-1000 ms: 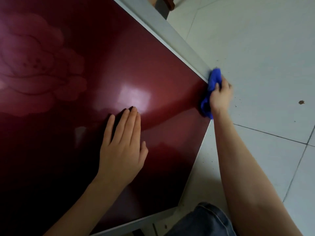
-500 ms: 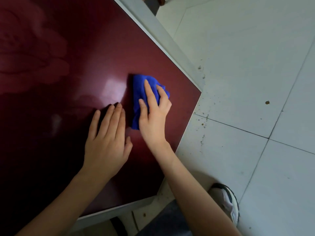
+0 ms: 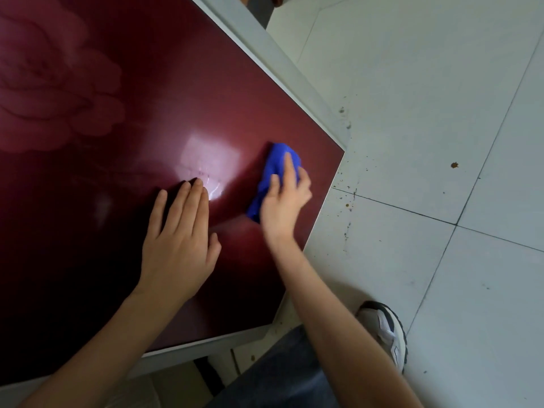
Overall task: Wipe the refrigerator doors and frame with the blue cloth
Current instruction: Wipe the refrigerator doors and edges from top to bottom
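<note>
Nearest, the left hand lies flat on the refrigerator door, fingers straight, holding nothing. Just beyond, the right hand presses the blue cloth against the glossy red panel, short of the door's right-hand corner. Its grip is slack, with the fingers laid out over the cloth, not curled round it. Judgement: the work is mid-course. A streaked patch shows in the glare between the hands (residue or reflection, I cannot tell). The flower-printed far area and the grey frame I would count as outstanding.
</note>
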